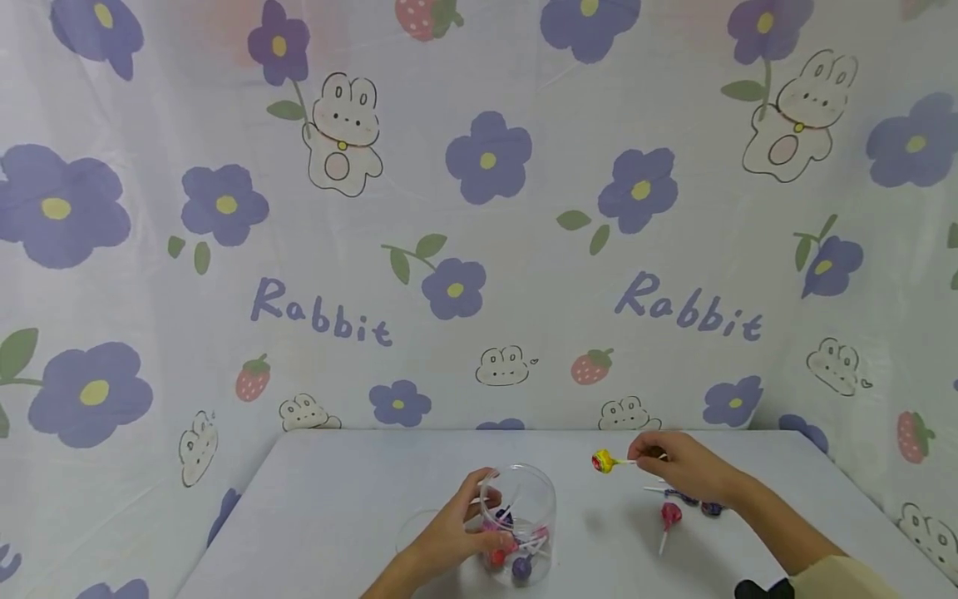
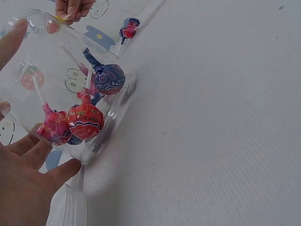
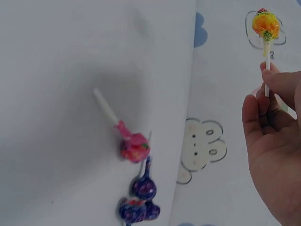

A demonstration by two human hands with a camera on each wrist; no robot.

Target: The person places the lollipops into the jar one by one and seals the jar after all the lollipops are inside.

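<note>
A clear round jar (image 1: 552, 512) stands on the white table, with several wrapped lollipops inside. Among them, the left wrist view shows a red lollipop (image 2: 86, 121) and a purple lollipop (image 2: 110, 79). My left hand (image 1: 451, 532) grips the jar's side, thumb and fingers spread around it. To the right of the jar and above the table, my right hand (image 1: 684, 466) pinches a yellow lollipop (image 1: 603, 461) by its white stick. In the right wrist view the yellow lollipop (image 3: 266, 24) points head up, its stick between thumb and fingers (image 3: 284, 87).
A pink lollipop (image 1: 670, 516) lies on the table (image 1: 599, 566) below my right hand. Beside it are several purple ones (image 1: 711, 509), partly under the forearm. A clear round lid (image 1: 410, 526) lies left of the jar. Behind hangs a flower-and-rabbit printed curtain (image 1: 524, 249).
</note>
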